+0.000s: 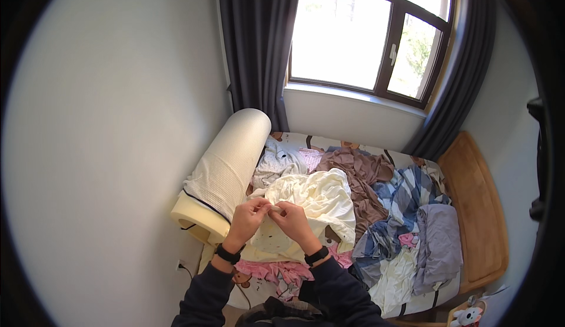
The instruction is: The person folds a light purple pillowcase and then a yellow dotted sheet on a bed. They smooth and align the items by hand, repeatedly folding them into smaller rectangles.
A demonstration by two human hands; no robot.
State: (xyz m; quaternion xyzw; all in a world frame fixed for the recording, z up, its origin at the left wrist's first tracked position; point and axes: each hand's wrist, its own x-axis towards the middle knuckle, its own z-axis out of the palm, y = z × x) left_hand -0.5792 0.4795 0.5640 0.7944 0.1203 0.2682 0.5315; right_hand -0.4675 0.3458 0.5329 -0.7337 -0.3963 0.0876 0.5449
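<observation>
Near the middle of the bed, my left hand (249,220) and my right hand (291,223) are close together, each pinching the edge of a cream cloth (276,238) between thumb and fingers. The cloth hangs below my fingers and bears small dark and yellow marks. Just beyond lies a crumpled pale yellow garment or sheet (315,192); whether it is one piece with the cloth I hold, I cannot tell. Pink fabric (273,270) shows under the cream cloth, towards me. A brown cloth (353,168) lies beyond on the right, and a white dotted cloth (280,161) beyond on the left.
A rolled foam mattress (227,163) stands along the bed's left side by the wall. To the right lie a blue plaid cloth (397,199), a folded grey cloth (438,243) and the wooden headboard (479,216). Dark curtains (260,40) flank the window. A plush toy (467,316) sits at lower right.
</observation>
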